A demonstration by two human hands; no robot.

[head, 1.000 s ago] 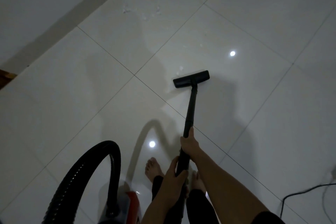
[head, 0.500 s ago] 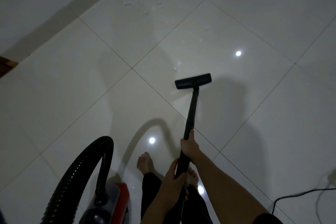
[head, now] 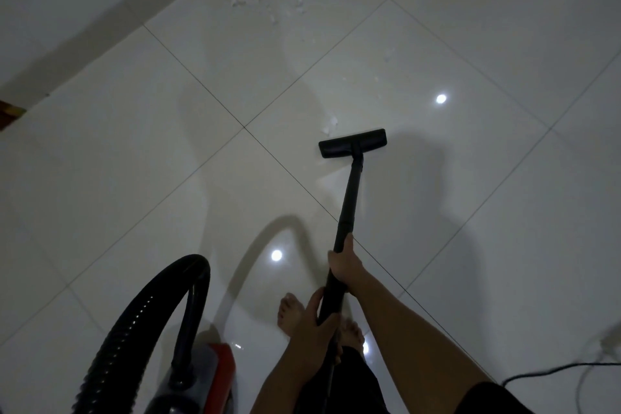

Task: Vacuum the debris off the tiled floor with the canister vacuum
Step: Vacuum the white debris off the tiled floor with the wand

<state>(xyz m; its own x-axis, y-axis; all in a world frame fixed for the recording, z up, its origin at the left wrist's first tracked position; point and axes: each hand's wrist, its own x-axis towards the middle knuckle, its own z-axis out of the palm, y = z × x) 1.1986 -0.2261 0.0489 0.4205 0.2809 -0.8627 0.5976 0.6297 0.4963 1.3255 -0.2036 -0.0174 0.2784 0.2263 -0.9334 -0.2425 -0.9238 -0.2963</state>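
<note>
I grip the black wand [head: 349, 198] of the canister vacuum with both hands. My right hand [head: 342, 267] is curled round it further down its length, thumb along the tube, and my left hand [head: 312, 323] is wrapped round it closer to my body, just above my bare feet [head: 290, 311]. The wand slopes away from me to the flat black floor head [head: 353, 143], which rests on the glossy white tiled floor [head: 134, 161], a little past the crossing of two grout lines. A small white clump of debris [head: 331, 123] lies just beyond the head's left end, near it but apart from it as far as I can tell. More white scraps [head: 268, 8] are scattered well away, on the tile near the grey skirting [head: 84, 27], with a few specks between. At my left the ribbed black hose [head: 134, 323] arches up and bends down into the red and grey canister [head: 218, 370], which sits on the floor beside my left foot. A dark cable [head: 554, 371] trails across the tiles at my lower right. Two bright lamp reflections [head: 441, 98] shine on the floor, one beyond the head, one near my feet
</note>
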